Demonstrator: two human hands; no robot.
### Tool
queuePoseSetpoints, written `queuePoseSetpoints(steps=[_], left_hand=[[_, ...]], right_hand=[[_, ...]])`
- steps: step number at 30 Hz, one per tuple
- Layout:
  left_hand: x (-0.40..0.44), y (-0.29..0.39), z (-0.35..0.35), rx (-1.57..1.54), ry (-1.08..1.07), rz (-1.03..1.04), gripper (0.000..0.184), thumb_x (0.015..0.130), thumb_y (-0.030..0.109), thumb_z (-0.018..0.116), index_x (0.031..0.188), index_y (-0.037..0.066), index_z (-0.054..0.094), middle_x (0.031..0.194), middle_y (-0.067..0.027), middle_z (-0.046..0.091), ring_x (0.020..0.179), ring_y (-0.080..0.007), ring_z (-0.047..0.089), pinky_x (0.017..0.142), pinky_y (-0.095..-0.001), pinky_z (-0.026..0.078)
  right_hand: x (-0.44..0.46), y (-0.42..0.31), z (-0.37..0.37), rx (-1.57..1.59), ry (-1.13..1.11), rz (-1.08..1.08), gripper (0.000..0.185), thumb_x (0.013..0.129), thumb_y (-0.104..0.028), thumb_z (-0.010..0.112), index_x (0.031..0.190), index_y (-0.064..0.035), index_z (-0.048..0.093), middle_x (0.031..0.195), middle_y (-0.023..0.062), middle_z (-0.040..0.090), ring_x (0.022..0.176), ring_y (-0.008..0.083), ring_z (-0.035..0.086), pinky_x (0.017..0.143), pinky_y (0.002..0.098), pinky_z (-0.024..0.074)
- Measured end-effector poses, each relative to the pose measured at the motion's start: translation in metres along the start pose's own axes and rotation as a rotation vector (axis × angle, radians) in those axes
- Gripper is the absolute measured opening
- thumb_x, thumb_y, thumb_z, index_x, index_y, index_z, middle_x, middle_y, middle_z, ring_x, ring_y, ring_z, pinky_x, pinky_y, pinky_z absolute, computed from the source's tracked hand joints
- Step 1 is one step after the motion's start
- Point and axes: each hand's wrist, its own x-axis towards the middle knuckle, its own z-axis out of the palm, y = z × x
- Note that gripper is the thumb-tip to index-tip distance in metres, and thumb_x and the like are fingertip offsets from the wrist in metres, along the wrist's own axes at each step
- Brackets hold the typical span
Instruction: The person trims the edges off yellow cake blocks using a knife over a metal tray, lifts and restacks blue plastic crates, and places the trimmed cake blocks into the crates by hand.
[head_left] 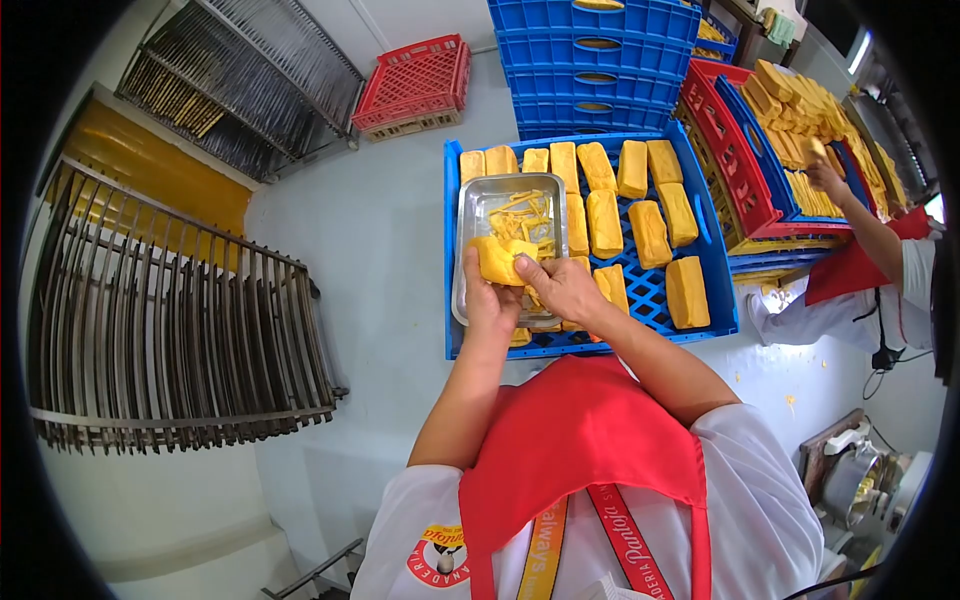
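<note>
A small yellow bread loaf (496,262) is held up over a metal tray (463,285). My left hand (490,300) is wrapped round the loaf from below and the left. From the right, my right hand (563,288) closes on the loaf's near end, its thumb pressed against the bread; whether a small tool is in those fingers I cannot tell. Thin yellow crust strips (522,215) lie in the tray. The tray rests on the left side of a blue crate (722,290), over some loaves. Several rectangular loaves (649,234) stand around it in the crate.
Blue crates (600,60) are stacked behind, with a red crate (415,80) to their left. Metal racks (180,320) stand at left. At right, a co-worker's hand (826,175) holds bread above crates (735,160) piled with loaves. Crumbs (790,400) dot the floor.
</note>
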Motion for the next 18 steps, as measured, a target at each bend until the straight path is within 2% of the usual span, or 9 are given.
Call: queuePoseSetpoints(steps=[3, 4, 6, 8, 9, 11, 12, 14, 18], left_hand=[[0.012, 0.015, -0.008, 0.066, 0.059, -0.067, 0.052, 0.096, 0.051, 0.054, 0.129, 0.010, 0.052, 0.121, -0.0082, 0.062, 0.110, -0.0242, 0.062, 0.090, -0.0419, 0.054], [0.018, 0.025, -0.015, 0.179, 0.057, -0.132, 0.055, 0.094, 0.052, 0.058, 0.128, 0.009, 0.052, 0.118, -0.0100, 0.063, 0.105, -0.0251, 0.064, 0.083, -0.0440, 0.056], [0.025, 0.032, -0.016, 0.284, 0.057, -0.191, 0.058, 0.092, 0.053, 0.061, 0.126, 0.007, 0.052, 0.116, -0.0118, 0.064, 0.100, -0.0259, 0.065, 0.076, -0.0460, 0.058], [0.025, 0.037, -0.009, 0.418, 0.164, -0.126, 0.054, 0.088, 0.058, 0.064, 0.115, 0.012, 0.058, 0.096, -0.0051, 0.069, 0.078, -0.0177, 0.069, 0.055, -0.0309, 0.056], [0.027, 0.037, -0.009, 0.416, 0.167, -0.125, 0.054, 0.088, 0.058, 0.064, 0.115, 0.012, 0.058, 0.096, -0.0051, 0.069, 0.078, -0.0177, 0.069, 0.055, -0.0309, 0.056], [0.032, 0.038, -0.010, 0.491, 0.210, -0.087, 0.080, 0.083, 0.046, 0.077, 0.134, 0.000, 0.035, 0.109, -0.0189, 0.061, 0.092, -0.0297, 0.068, 0.053, -0.0407, 0.057], [0.038, 0.035, -0.013, 0.491, 0.209, -0.087, 0.080, 0.083, 0.046, 0.077, 0.134, 0.000, 0.035, 0.109, -0.0189, 0.061, 0.092, -0.0297, 0.068, 0.053, -0.0407, 0.057], [0.048, 0.028, -0.018, 0.507, 0.225, -0.123, 0.092, 0.081, 0.042, 0.080, 0.138, 0.000, 0.021, 0.116, -0.0207, 0.057, 0.097, -0.0313, 0.067, 0.056, -0.0423, 0.059], [0.049, 0.024, -0.012, 0.460, 0.164, -0.085, 0.096, 0.081, 0.040, 0.081, 0.138, 0.001, 0.015, 0.123, -0.0225, 0.051, 0.097, -0.0319, 0.066, 0.059, -0.0466, 0.060]], right_hand=[[0.003, 0.007, -0.003, 0.059, -0.078, 0.053, 0.077, 0.088, -0.071, 0.048, 0.085, 0.0029, 0.073, 0.078, 0.0286, 0.067, 0.080, 0.0433, 0.067, 0.073, 0.0469, 0.0529], [0.004, 0.007, -0.006, 0.054, -0.084, 0.051, 0.077, 0.088, -0.071, 0.048, 0.085, 0.0029, 0.073, 0.078, 0.0286, 0.067, 0.080, 0.0433, 0.067, 0.073, 0.0469, 0.0529], [0.006, 0.007, -0.014, -0.250, 0.049, -0.113, 0.070, 0.082, -0.068, 0.058, 0.080, 0.0009, 0.070, 0.073, 0.0243, 0.067, 0.077, 0.0395, 0.068, 0.071, 0.0465, 0.0533], [0.004, 0.006, -0.019, -0.379, 0.098, -0.249, 0.068, 0.077, -0.068, 0.064, 0.078, -0.0002, 0.068, 0.070, 0.0210, 0.067, 0.074, 0.0382, 0.068, 0.067, 0.0454, 0.0528], [0.004, 0.005, -0.020, -0.503, 0.153, -0.383, 0.066, 0.073, -0.067, 0.071, 0.076, -0.0012, 0.065, 0.068, 0.0176, 0.066, 0.070, 0.0369, 0.067, 0.063, 0.0444, 0.0522], [0.009, 0.006, -0.017, -0.524, 0.179, -0.479, 0.066, 0.070, -0.068, 0.072, 0.076, -0.0031, 0.065, 0.067, 0.0164, 0.066, 0.068, 0.0350, 0.067, 0.061, 0.0437, 0.0519], [0.012, 0.007, -0.015, -0.545, 0.208, -0.575, 0.065, 0.068, -0.069, 0.074, 0.077, -0.0049, 0.066, 0.067, 0.0152, 0.065, 0.067, 0.0332, 0.068, 0.059, 0.0431, 0.0515], [0.016, 0.007, -0.012, -0.603, 0.223, -0.611, 0.065, 0.069, -0.070, 0.072, 0.076, -0.0058, 0.065, 0.067, 0.0147, 0.065, 0.065, 0.0322, 0.068, 0.057, 0.0432, 0.0510], [0.016, 0.010, -0.008, -0.665, 0.130, -0.550, 0.063, 0.075, -0.070, 0.067, 0.078, -0.0065, 0.066, 0.069, 0.0137, 0.067, 0.065, 0.0307, 0.068, 0.055, 0.0437, 0.0508]])
